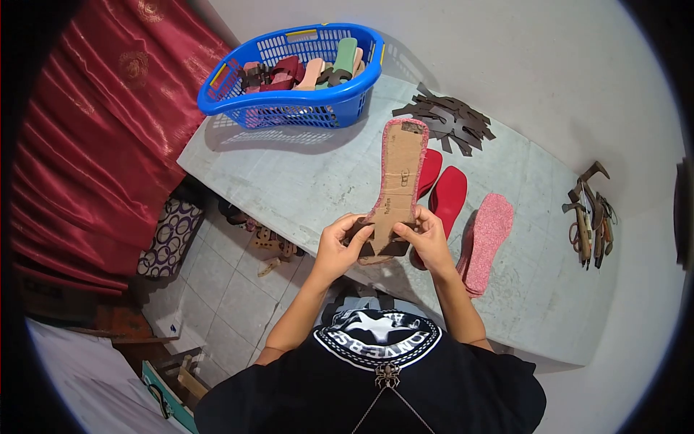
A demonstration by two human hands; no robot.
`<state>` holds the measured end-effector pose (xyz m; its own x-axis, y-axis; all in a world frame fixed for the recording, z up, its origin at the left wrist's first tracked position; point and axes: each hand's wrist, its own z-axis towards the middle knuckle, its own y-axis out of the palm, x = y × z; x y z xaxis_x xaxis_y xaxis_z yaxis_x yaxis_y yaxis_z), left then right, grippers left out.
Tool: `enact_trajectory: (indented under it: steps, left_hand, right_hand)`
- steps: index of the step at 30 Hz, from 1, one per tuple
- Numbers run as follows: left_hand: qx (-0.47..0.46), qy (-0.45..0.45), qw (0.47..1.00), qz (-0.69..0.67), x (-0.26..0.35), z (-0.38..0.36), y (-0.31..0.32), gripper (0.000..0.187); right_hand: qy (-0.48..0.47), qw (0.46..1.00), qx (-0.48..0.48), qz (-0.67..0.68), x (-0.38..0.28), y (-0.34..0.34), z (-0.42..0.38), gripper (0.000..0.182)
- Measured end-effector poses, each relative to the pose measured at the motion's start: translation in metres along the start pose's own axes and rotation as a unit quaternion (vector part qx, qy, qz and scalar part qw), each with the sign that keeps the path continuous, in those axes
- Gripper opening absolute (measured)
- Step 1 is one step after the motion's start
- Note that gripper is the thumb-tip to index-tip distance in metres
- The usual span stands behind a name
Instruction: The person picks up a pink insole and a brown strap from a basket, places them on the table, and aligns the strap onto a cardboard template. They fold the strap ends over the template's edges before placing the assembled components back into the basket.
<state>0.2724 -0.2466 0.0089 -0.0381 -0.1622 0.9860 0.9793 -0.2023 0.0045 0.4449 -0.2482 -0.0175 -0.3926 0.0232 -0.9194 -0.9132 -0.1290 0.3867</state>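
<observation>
Between my two hands is a sandal sole (pixel 401 163), its tan underside facing me and pink glittery covering folded round the edge. A dark brown strap piece (pixel 392 249) wraps the lower end of the sole. My left hand (pixel 343 244) grips the left side, its thumb pressed on the strap's end. On the right side, my right hand (pixel 428 242) holds on the same way, thumb on the other strap end. Just beyond my right hand lie red soles (pixel 450 194). Pink glittery soles (pixel 490 242) are stacked to its right. My fingers under the sole are hidden.
A blue basket (pixel 347 95) of finished-looking sandals stands at the table's back left. Dark strap pieces (pixel 452 119) lie piled near the wall. Hand tools, including a hammer (pixel 594 172) and scissors, are at the far right. The table (pixel 289 170) ends close to my body.
</observation>
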Motion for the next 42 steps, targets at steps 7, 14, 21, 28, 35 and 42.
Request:
enact_trajectory:
  steps: [7, 14, 21, 28, 35, 42]
  left_hand:
    - [0.040, -0.013, 0.998, 0.039, -0.010, 0.025, -0.043, 0.013]
    - [-0.017, 0.044, 0.995, 0.088, -0.006, 0.053, -0.097, 0.014]
    - [0.004, -0.025, 0.999, -0.032, -0.014, 0.076, -0.152, 0.014]
    - [0.027, 0.039, 0.998, 0.048, -0.021, 0.104, -0.201, 0.014]
    - [-0.027, 0.061, 0.992, 0.112, -0.014, 0.135, -0.245, 0.018]
    - [0.104, 0.329, 0.905, 0.251, -0.012, 0.192, -0.284, 0.014]
  right_hand:
    - [-0.012, 1.000, 0.025, 0.011, 0.011, 0.040, 0.028, 0.011]
    - [-0.090, 0.992, 0.081, -0.031, 0.037, 0.084, 0.066, 0.013]
    - [-0.049, 0.996, 0.005, -0.076, 0.040, 0.120, 0.106, 0.014]
    - [-0.062, 0.993, -0.005, -0.098, 0.063, 0.156, 0.147, 0.022]
    - [-0.110, 0.985, -0.010, -0.135, 0.076, 0.174, 0.191, 0.022]
    - [-0.174, 0.980, 0.017, -0.093, 0.066, 0.190, 0.247, 0.030]
